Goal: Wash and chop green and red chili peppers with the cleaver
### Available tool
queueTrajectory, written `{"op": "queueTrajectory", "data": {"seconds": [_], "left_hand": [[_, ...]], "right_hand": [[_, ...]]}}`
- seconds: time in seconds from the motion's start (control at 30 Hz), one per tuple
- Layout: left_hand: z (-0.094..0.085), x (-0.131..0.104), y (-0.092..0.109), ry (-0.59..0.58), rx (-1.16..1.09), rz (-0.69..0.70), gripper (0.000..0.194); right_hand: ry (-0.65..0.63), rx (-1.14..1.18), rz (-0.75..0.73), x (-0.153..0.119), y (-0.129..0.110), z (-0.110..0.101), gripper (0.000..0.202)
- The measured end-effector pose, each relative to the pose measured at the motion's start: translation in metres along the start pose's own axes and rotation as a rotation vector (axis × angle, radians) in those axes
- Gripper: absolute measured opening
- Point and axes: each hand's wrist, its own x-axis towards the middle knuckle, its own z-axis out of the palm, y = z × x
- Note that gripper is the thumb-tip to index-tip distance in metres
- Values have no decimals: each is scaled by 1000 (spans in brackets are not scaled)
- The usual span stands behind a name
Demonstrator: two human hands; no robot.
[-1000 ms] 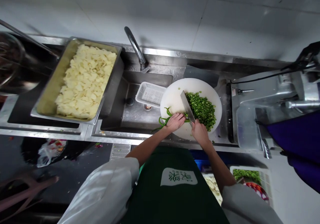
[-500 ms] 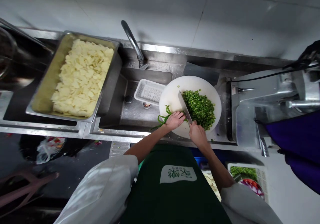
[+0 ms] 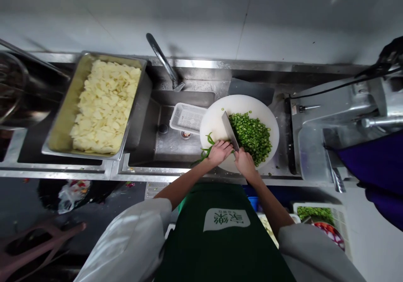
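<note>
My right hand [image 3: 245, 163] grips the handle of a cleaver [image 3: 230, 130], its blade standing on a round white cutting board [image 3: 217, 110]. Beside the blade, my left hand [image 3: 219, 152] is closed over long green chili peppers [image 3: 206, 151], holding them down on the board. The pepper ends stick out to the left, past the board's edge. A heap of chopped green pepper [image 3: 252, 137] lies right of the blade, against it. My left fingertips are close to the blade; whether they touch it I cannot tell.
Left of the board is a steel sink [image 3: 171, 147] with a white plastic basket [image 3: 188, 117] and a faucet [image 3: 163, 59]. A deep steel pan [image 3: 55, 135] of sliced potato stands farther left. Another knife [image 3: 335, 168] lies at the right, near a purple cloth [image 3: 374, 164].
The camera view has shifted slightly. The cleaver and both hands stay at nearly the same place on the board, my right hand a little further left.
</note>
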Motion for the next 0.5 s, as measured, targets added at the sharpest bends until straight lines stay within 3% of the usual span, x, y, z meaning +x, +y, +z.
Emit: {"op": "queueTrajectory", "data": {"seconds": [0.13, 0.27, 0.37, 0.5], "left_hand": [[-12, -16, 1, -28, 111, -18, 37], [-13, -30, -11, -100, 176, 66, 46], [-7, -26, -19, -100, 183, 116, 51], [3, -11, -21, -28, 155, 119, 44]], "right_hand": [[11, 25, 3, 2, -5, 3, 28], [13, 35, 14, -1, 0, 1, 30], [20, 34, 16, -2, 10, 0, 29], [35, -4, 25, -5, 18, 3, 28]]}}
